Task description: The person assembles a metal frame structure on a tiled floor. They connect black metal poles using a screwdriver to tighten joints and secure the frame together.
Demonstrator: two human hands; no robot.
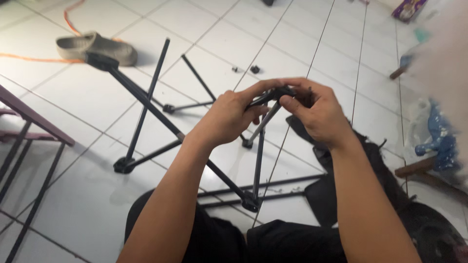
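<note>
Both hands meet above the floor at the top joint of a black folding frame. The left hand curls its fingers around the joint and the thin rods just under it, thumb pressed on top. The right hand closes on the same joint from the other side, fingertips pinching its dark end. From the joint, rods run down to a hub near the person's lap, and longer legs splay leftward across the floor, ending in small black feet. Dark fabric lies bunched under the right forearm. Two tiny black parts sit on the tiles beyond the hands. At the top right corner lies a small purple box with pale print, too blurred to make out. Further right, a blue and white bag rests against wooden pieces. A grey shoe lies at upper left beside an orange cord. The floor is glossy white tile with dark grout lines; a metal rack stands at the left edge.
</note>
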